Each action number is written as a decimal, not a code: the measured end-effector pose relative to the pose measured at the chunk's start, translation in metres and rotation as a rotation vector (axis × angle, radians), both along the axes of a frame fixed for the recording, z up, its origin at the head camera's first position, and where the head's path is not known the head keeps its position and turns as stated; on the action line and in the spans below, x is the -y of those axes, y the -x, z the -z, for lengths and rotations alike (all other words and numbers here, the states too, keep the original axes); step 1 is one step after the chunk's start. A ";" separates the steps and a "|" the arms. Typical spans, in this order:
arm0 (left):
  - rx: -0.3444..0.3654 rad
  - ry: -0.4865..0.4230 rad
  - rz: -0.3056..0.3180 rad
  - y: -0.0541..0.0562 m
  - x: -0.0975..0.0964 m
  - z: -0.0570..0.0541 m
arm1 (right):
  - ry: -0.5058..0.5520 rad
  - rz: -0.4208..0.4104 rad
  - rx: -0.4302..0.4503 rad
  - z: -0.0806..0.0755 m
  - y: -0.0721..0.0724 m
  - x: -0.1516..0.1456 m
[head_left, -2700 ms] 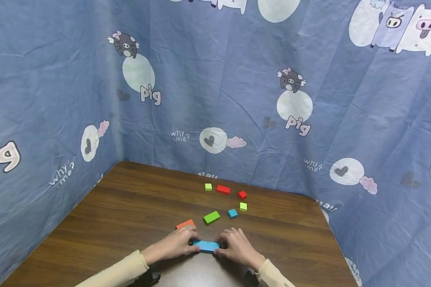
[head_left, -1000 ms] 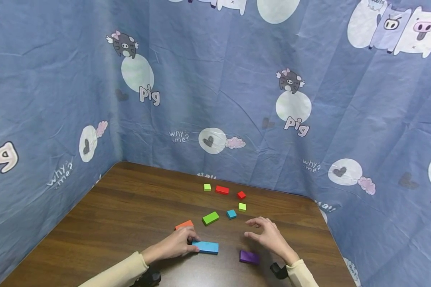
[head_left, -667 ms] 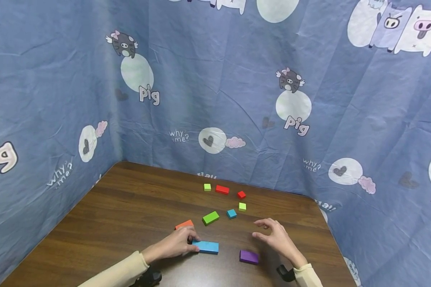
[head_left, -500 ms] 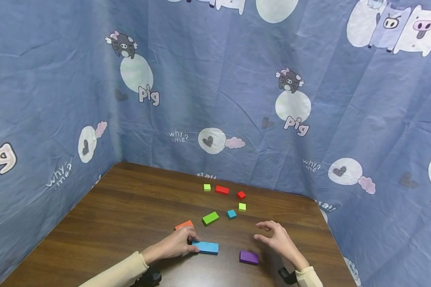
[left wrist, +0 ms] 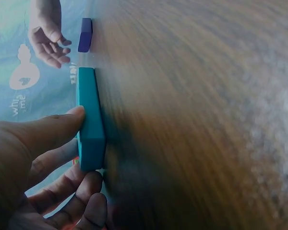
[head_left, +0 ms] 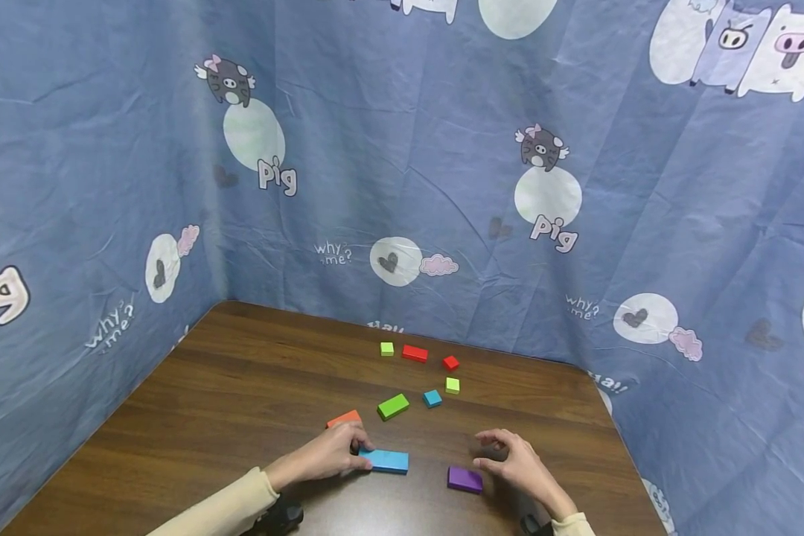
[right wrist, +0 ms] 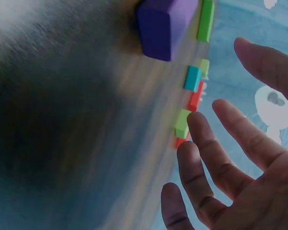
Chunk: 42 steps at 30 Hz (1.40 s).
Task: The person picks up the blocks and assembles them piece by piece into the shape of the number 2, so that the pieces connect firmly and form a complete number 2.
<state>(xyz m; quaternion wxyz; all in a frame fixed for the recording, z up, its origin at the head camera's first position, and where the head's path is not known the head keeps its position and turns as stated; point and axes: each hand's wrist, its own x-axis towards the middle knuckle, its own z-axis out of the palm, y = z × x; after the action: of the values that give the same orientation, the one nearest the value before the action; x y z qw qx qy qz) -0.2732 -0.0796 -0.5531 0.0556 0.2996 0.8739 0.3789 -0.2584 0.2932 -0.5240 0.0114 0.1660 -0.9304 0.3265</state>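
A long blue block (head_left: pixel 388 461) lies on the table. My left hand (head_left: pixel 331 452) pinches its left end, thumb on the near side and fingers on the far side; the left wrist view shows the thumb against the blue block (left wrist: pixel 90 112). To the right lies a purple block (head_left: pixel 465 479). Just beyond its right end is my right hand (head_left: pixel 519 463), thumb and fingers spread apart with nothing between them. In the right wrist view, the purple block (right wrist: pixel 158 31) stands clear of those fingers.
Beyond the hands lie an orange block (head_left: pixel 345 419), partly behind the left hand, a green block (head_left: pixel 393 406) and a small blue block (head_left: pixel 432 398). Farther back are two lime blocks (head_left: pixel 452 385) and two red blocks (head_left: pixel 415 353). A patterned blue curtain (head_left: pixel 402 186) borders the table.
My right hand has let go of the blue block's right end and moved right, bringing the purple block into view. Most recently it has come nearer the purple block. My left hand stays put.
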 end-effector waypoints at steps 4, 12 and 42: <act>0.011 -0.006 0.003 0.000 0.000 -0.001 | -0.015 -0.030 0.031 0.003 -0.003 0.000; 0.039 0.000 0.002 -0.001 0.001 -0.002 | -0.013 -0.119 0.074 0.010 -0.006 0.001; 0.019 -0.013 -0.001 -0.002 0.001 -0.001 | 0.016 -0.147 0.130 0.016 -0.009 0.005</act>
<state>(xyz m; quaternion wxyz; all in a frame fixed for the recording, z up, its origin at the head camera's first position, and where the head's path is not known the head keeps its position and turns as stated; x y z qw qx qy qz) -0.2715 -0.0803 -0.5518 0.0616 0.2958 0.8711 0.3872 -0.2491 0.2884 -0.5403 -0.0717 0.2121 -0.9119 0.3440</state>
